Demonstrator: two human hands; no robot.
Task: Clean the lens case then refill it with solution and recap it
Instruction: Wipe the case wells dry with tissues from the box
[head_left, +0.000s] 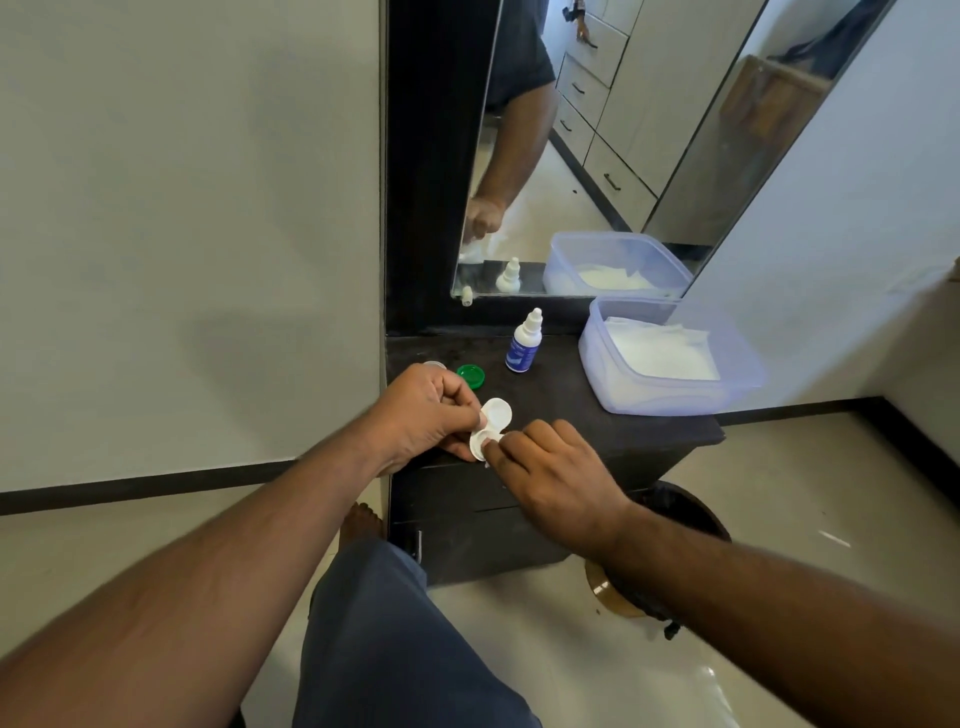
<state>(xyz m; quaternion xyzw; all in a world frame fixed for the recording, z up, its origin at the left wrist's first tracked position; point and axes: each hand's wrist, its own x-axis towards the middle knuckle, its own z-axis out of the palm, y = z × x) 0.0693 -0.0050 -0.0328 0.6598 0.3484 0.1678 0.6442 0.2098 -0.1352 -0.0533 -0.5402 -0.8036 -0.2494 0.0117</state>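
Note:
A white two-well lens case (493, 423), uncapped, is held above the front of a dark cabinet top (561, 400). My left hand (426, 415) pinches the case at its left edge. My right hand (550, 467) has a fingertip pressed into the nearer well, with a bit of white under it. A green cap (471, 375) lies on the cabinet behind my left hand, and a pale cap (435, 365) shows just past my knuckles. The solution bottle (524, 343), white with a blue label and its nozzle cap on, stands further back.
A translucent plastic box (670, 358) holding white tissues sits at the right of the cabinet top. A mirror (597, 156) leans behind it against the wall. A round bin (675, 525) stands on the floor under my right forearm. My knee is below the cabinet's front.

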